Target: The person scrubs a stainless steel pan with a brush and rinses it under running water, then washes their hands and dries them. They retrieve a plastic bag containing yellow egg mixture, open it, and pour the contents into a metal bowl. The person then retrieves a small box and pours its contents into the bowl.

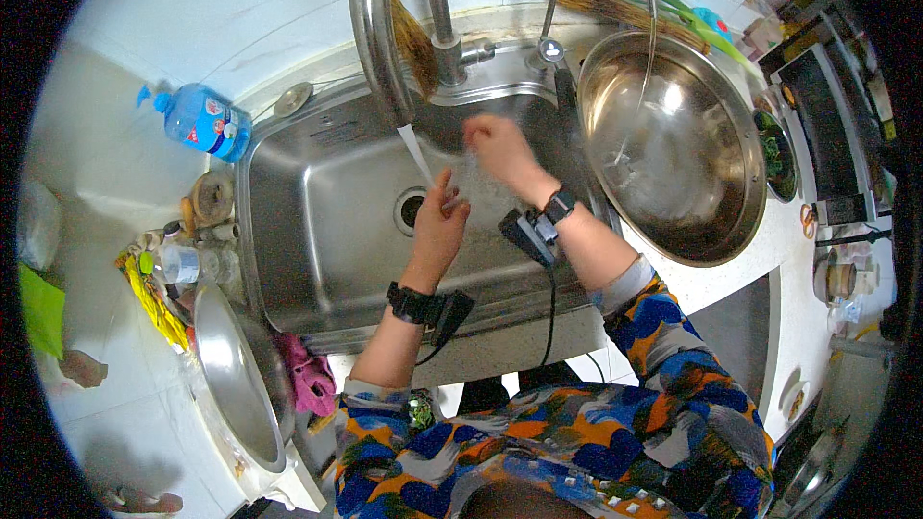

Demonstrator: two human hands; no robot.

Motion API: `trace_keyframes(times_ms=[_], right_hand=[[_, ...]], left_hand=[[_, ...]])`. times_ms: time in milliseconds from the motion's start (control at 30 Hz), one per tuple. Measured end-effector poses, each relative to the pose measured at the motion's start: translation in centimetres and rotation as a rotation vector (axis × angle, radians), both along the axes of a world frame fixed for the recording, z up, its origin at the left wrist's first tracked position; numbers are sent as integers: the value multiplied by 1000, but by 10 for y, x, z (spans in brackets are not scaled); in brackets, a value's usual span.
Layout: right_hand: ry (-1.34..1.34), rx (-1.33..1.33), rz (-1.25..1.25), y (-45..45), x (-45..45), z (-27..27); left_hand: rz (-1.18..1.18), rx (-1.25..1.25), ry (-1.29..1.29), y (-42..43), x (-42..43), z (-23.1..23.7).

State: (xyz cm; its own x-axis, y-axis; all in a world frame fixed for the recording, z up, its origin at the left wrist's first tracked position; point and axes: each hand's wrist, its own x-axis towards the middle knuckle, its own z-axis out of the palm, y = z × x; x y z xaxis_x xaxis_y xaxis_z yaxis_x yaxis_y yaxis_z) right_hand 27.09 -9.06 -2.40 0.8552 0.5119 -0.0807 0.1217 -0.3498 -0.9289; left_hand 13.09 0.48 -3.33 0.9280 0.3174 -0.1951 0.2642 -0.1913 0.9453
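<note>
Water (418, 153) runs from the large metal faucet (382, 50) over the stainless steel sink (281, 259). My left hand (438, 231) is at the lower end of that stream, fingers partly spread, above the round drain (412, 210); it holds nothing that I can see. My right hand (505, 155), blurred, is over the right part of the sink with its fingers curled; whether anything is inside them cannot be told. To its right a thin curved tap (651, 14) lets water into a large metal basin (670, 173).
A blue soap pump bottle (208, 121) stands left of the sink. Bottles, a metal bowl (234, 375) and a pink cloth (306, 375) are at the lower left. Straw whisks (620, 11) and green onion leaves lie behind the basin. A cable (552, 317) hangs from my right wrist.
</note>
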Motion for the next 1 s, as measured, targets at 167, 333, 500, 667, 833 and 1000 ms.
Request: trace_keyframes(times_ms=[167,333,500,667,833,1000], right_hand=[[-158,222,-237,8,43,1],[-196,276,-220,11,62,4],[-564,17,-243,18,65,0],[-783,12,-12,43,46,4],[-489,-69,-37,3,-9,4],[-92,-257,396,-8,-83,16]], left_hand=[[183,-318,115,5,-44,-8],[306,-405,112,6,-85,-4],[373,-449,78,6,-103,4],[300,-370,84,4,-92,9],[328,-237,55,10,-98,7],[155,57,236,17,-108,38]])
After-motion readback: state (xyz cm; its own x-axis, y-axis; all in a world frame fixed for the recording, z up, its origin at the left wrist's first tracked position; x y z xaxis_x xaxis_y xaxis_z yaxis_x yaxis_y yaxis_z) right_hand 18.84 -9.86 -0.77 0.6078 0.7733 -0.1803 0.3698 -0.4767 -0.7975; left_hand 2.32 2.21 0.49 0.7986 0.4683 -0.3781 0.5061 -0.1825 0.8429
